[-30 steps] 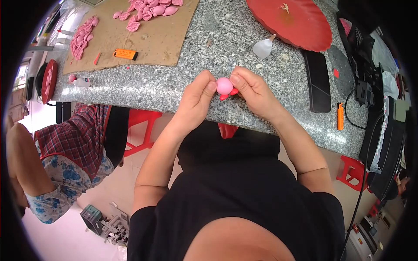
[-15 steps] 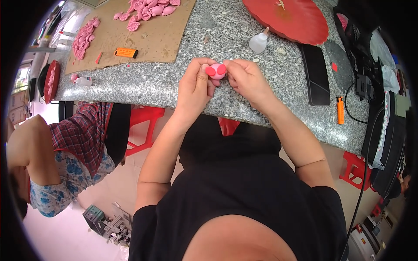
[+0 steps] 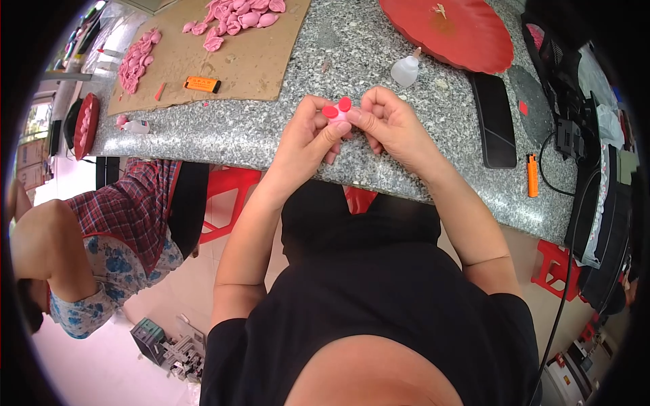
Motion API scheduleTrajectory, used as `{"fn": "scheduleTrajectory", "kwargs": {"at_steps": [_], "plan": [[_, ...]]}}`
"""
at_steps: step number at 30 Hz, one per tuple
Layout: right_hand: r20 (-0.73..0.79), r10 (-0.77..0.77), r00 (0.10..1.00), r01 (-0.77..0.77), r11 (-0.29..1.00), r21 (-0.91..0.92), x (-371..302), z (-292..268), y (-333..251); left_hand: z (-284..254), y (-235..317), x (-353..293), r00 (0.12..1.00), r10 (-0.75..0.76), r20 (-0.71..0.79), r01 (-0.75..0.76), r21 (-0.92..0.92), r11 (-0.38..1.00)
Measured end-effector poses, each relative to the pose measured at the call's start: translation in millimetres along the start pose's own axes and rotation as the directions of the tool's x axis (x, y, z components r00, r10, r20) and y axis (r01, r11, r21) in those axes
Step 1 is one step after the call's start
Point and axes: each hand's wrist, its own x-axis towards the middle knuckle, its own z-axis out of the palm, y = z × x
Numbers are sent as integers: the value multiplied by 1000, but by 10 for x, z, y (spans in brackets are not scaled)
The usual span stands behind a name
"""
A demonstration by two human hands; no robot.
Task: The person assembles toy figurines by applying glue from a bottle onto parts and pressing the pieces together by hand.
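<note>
Between my hands, just above the near part of the granite table, is a small pink rubbery figure (image 3: 341,116) with two round red discs on its top. My left hand (image 3: 312,137) grips it from the left, thumb pressed on its near side. From the right, my right hand (image 3: 391,126) pinches it with thumb and forefinger; the other fingers are curled. Fingers cover most of the figure's lower part. Beyond my hands stands a small translucent squeeze bottle (image 3: 405,70) with a narrow tip.
A cardboard sheet (image 3: 250,76) bears several pink pieces (image 3: 237,15) and an orange cutter (image 3: 202,84). A red scalloped tray (image 3: 467,40) is at the far right, near a black phone (image 3: 495,122) and an orange lighter-like tool (image 3: 532,174). Another person (image 3: 122,216) sits at left.
The pink figure has turned in my fingers, so its red discs now point up and away. My left thumb has moved to its near side. The view has shifted slightly.
</note>
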Motion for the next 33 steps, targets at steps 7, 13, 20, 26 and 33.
{"fn": "scheduleTrajectory", "kwargs": {"at_steps": [7, 13, 20, 26, 33], "plan": [[76, 40, 996, -48, 993, 105, -28, -15, -73, -44, 65, 17, 997, 17, 80, -21, 61, 998], [124, 21, 992, -32, 996, 86, -25, -21, 2, -90, -24, -16, 994, 76, 79, -86, 143, 986], [120, -18, 993, 10, 998, 66, -27, -22, 32, -97, -43, -12, 964, 243, 112, -267, 407, 873], [67, 100, 993, -109, 984, 143, 60, -15, -66, 19, -153, 12, 963, 227, -147, -175, 303, 937], [67, 125, 990, -139, 950, 279, 67, -119, -36, -126, -8, 82, 1000, -11, 7, 12, -56, 998]]}}
